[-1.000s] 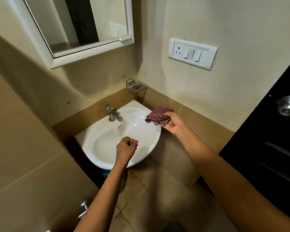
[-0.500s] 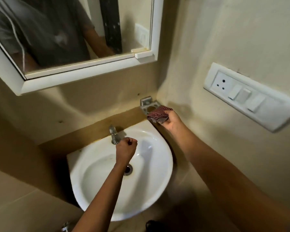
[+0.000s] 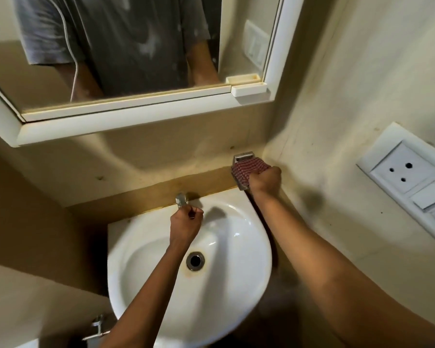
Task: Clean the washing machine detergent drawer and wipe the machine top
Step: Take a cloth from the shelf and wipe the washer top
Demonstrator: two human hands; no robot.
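My right hand (image 3: 264,180) grips a red-and-white checked cloth (image 3: 248,170) and holds it against the metal soap holder (image 3: 244,156) in the wall corner, above the basin's back right rim. My left hand (image 3: 185,222) hangs over the white wash basin (image 3: 244,259), its fingers curled round the chrome tap (image 3: 181,199), whose spout is partly hidden by them. No water shows in the basin. Neither the washing machine nor its detergent drawer is in view.
A white-framed mirror (image 3: 146,121) hangs above the basin and reflects a person's torso. A white socket and switch plate (image 3: 409,179) is on the right wall. The basin's drain (image 3: 195,260) sits mid-bowl. A chrome valve (image 3: 98,325) juts out low on the left.
The camera came closer and tilted down over the basin. My right hand carried the cloth up to the soap holder. My left hand moved from mid-basin up to the tap.
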